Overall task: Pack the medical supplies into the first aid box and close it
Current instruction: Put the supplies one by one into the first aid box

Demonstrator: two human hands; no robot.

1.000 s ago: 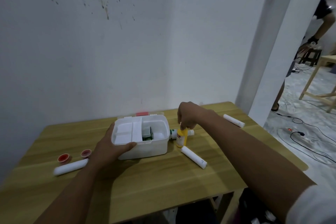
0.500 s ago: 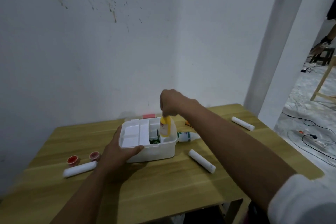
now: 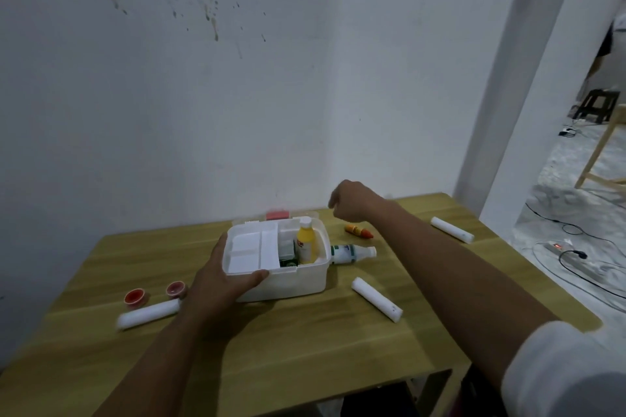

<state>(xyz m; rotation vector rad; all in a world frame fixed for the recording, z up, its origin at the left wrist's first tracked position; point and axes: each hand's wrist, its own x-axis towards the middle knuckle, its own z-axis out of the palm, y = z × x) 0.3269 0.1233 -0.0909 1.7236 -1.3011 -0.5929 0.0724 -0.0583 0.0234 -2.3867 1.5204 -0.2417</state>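
The white first aid box (image 3: 298,281) stands open on the wooden table (image 3: 305,342). A yellow bottle (image 3: 306,240) stands upright in its right compartment beside a green packet (image 3: 288,262). My left hand (image 3: 223,278) grips the box's front left corner. My right hand (image 3: 350,200) hovers above and behind the box, fingers curled, holding nothing. On the table lie a white and green bottle (image 3: 352,253), a small orange tube (image 3: 358,231), three white rolls (image 3: 376,303) (image 3: 451,229) (image 3: 149,314) and two red caps (image 3: 135,297) (image 3: 175,288).
The box's lid with a red handle (image 3: 277,214) lies behind the box against the white wall. Right of the table the floor holds cables and a power strip (image 3: 562,249). A stool (image 3: 598,104) and a person's arm show far right.
My right hand lifted the yellow bottle from the table, set it upright in the box's right compartment, let go and rose to the right. My left hand stayed on the box.
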